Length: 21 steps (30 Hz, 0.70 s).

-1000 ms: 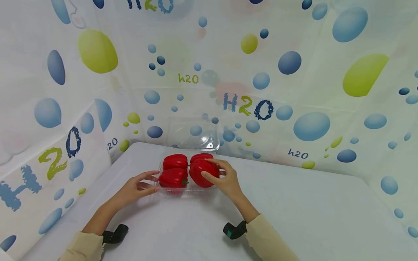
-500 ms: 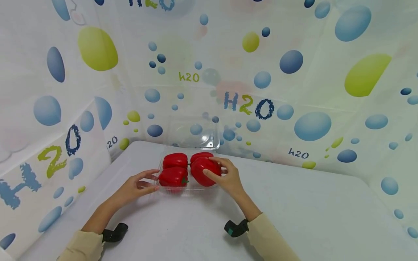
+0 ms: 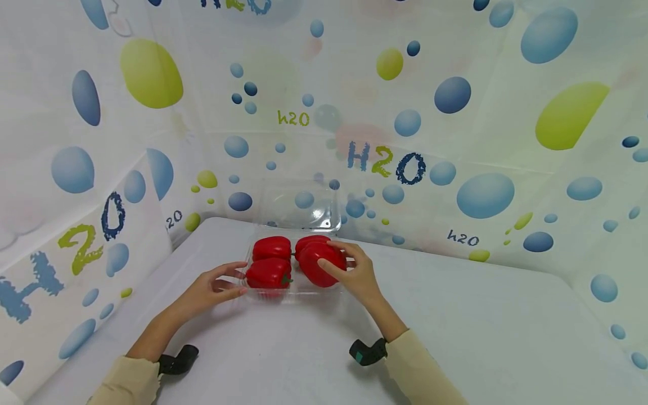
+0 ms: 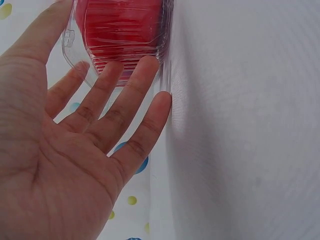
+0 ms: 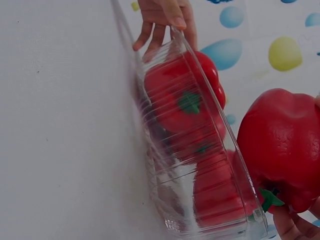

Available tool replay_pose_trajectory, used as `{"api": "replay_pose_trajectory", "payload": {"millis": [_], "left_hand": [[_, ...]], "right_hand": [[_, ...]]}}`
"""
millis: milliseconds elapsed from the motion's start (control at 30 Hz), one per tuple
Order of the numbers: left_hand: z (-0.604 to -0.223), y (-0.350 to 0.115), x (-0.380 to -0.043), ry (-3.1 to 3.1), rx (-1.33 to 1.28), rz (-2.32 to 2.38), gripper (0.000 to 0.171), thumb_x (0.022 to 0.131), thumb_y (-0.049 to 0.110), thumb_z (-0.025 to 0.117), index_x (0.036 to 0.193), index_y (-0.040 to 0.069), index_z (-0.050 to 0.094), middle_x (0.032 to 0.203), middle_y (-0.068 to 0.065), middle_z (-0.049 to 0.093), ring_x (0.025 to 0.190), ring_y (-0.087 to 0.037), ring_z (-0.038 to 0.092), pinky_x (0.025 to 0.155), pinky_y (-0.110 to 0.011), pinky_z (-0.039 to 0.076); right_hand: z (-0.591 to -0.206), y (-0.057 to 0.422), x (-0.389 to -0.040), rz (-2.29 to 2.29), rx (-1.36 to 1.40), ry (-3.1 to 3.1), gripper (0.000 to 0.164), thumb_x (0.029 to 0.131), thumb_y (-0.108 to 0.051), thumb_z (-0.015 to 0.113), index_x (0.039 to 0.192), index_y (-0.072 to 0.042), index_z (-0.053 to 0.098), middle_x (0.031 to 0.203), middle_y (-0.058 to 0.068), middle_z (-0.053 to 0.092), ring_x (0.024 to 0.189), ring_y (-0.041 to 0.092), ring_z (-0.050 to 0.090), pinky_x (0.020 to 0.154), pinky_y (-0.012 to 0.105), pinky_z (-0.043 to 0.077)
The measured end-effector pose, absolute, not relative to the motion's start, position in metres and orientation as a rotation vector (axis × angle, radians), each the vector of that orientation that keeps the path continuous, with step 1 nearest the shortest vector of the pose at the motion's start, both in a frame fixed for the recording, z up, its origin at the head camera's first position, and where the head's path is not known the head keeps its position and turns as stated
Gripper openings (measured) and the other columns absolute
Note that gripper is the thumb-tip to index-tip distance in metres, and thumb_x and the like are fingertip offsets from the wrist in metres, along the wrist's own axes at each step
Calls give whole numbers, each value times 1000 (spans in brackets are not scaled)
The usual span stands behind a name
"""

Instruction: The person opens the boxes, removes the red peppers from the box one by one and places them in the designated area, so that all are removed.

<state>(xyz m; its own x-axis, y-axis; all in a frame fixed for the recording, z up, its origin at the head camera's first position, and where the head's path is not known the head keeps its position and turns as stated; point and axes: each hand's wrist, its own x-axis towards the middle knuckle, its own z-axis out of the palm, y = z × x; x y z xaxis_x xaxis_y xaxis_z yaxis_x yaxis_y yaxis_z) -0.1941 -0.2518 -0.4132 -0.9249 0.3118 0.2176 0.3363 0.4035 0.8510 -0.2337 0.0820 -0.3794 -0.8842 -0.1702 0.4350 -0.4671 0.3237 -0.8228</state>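
Observation:
A clear plastic clamshell container [image 3: 304, 298] stands on the table with several red bell peppers. Two lie in its left half, the front pepper [image 3: 268, 273] showing a green stem, and a third pepper [image 3: 306, 242] sits at the back right. My right hand [image 3: 358, 277] grips another bell pepper [image 3: 315, 267], thumb in front and fingers behind. In the right wrist view this held pepper [image 5: 282, 145] is beyond the container's rim, stem toward it. My left hand [image 3: 206, 289] rests its fingertips at the container's left side, fingers nearly straight in the left wrist view.
The container's clear lid [image 3: 298, 205] stands raised at the back, against the patterned backdrop [image 3: 486, 140]. White cloth covers the table [image 3: 481, 326]. Black wrist cameras [image 3: 178, 360] hang below both sleeves [image 3: 420, 371].
My right hand has shifted slightly to the right with the bell pepper. The left hand stays at the container's left side, and the head view has tilted a little.

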Motion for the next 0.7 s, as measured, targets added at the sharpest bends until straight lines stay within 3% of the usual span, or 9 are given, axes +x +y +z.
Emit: {"api": "replay_pose_trajectory", "payload": {"millis": [167,533,700], "left_hand": [[-413,-252,-195,-2611,-605,-1591,58,91,13,69,142,0,44,119,-26,59,97,-26,68,79,-23,56],[-412,-251,-194,-2622,-589,-1581,59,90,14,69,142,0,44,119,-25,60,97,-26,68,79,-22,56],[-413,-251,-194,-2614,-607,-1576,59,90,13,69,142,-1,44,119,-26,60,97,-26,68,79,-23,56]], "right_hand": [[-378,84,-234,1576,572,-2312,48,82,-22,76,126,-13,63,127,9,61,107,28,57,84,37,56],[-374,86,-234,1636,590,-2278,47,84,-19,74,128,-10,62,125,10,61,108,30,56,86,45,53],[-371,87,-234,1622,564,-2296,47,83,-16,73,128,-9,62,125,12,60,109,30,56,84,34,52]]}}
